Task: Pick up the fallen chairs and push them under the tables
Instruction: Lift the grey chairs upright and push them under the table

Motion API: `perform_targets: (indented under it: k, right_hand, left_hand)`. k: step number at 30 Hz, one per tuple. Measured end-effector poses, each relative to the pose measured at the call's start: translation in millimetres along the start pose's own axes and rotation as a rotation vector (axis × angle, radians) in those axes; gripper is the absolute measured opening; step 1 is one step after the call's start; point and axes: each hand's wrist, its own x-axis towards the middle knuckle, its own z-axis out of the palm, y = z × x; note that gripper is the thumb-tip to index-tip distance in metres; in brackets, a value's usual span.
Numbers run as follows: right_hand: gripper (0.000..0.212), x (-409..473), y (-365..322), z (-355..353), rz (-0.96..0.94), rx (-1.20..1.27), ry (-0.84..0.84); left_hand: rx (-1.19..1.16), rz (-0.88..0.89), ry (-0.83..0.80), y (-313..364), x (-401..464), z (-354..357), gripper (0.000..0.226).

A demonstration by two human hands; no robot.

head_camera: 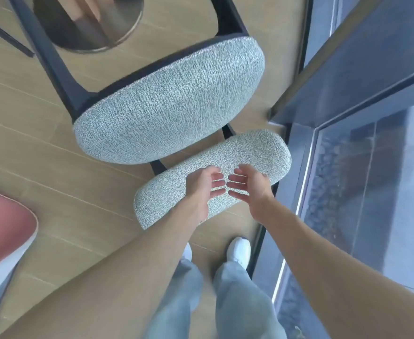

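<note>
Beneath both slack-fingered, empty hands, left hand [202,189]; right hand [248,189]: upright chair [169,106], speckled grey fabric, dark frame

We see both forearms bare from the frame's lower edge to the wrists, with no sleeve reaching into view. The left hand [202,189] and right hand [248,189] are bare too. Below them we see loose, light blue-grey jeans [240,302] and white shoes [239,250], the left shoe mostly hidden behind the left forearm.
</note>
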Motion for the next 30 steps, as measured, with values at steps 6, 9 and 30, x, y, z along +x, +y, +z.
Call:
perform_targets:
  k: [6, 9, 30]
  right_hand:
    - [0.019, 92, 85, -11, 0.086, 0.043, 0.057]
    - [0.019, 140, 141, -20, 0.159, 0.088, 0.073]
    - [0.075, 338, 297, -39, 0.259, 0.268, -0.012]
  left_hand:
    - [-0.080, -0.204, -0.030, -89, 94, 3, 0.011]
    - [-0.285, -0.330, 0.043, -150, 141, -3, 0.029]
    - [-0.948, -0.260, 0.058, -350, 322, 6, 0.055]
